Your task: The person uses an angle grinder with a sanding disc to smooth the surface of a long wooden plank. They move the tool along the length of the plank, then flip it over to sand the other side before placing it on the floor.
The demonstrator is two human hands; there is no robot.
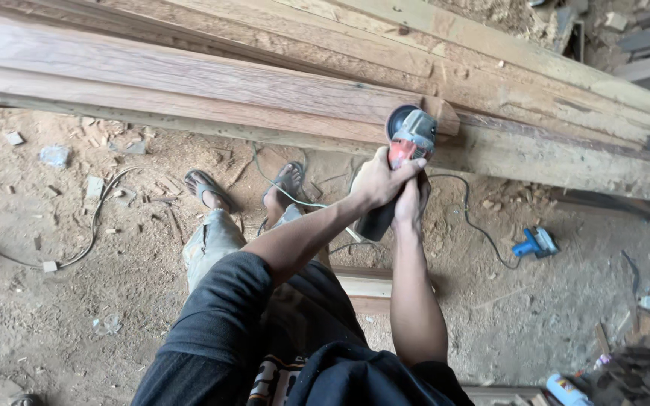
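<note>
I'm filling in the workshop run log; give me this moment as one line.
both hands: left hand, right hand grip angle grinder | disc against wooden beam | blue power tool on dirt floor

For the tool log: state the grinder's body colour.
Grey with an orange-red section on the grinder; head view.

Daylit dirt floor (77, 301) strewn with sawdust and wood chips, stacked planks (641, 68) at the far edge.

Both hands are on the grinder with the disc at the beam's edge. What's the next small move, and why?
Probably slide the angle grinder a little along the wooden beam. The left hand and right hand both grip it firmly, and its disc already sits against the beam's edge.
</note>
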